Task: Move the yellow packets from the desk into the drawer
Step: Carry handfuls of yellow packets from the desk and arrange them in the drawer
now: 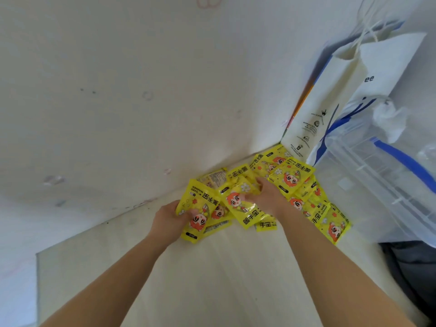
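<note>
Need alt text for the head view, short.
Two bare hands, left hand and right hand, gather glossy yellow cartoon-printed packets piled on a pale wooden desk against a white wall, beside a white paper bag and clear plastic bin.

- Pale, light-wood tabletop (212,279), pushed into a corner against a white wall, with the near and middle surface bare.
- Heap of yellow packets (304,204) at the far right corner, overlapping one another, each printed with a red-haired cartoon face and black lettering.
- Heap running from the wall edge out toward the middle, some packets face up, at least one turned over near the wall.
- White paper bag (330,102) standing upright at the far corner, just behind the packets.
- Clear plastic bin (377,175) with blue trim along the right side, touching the heap's edge.
</note>
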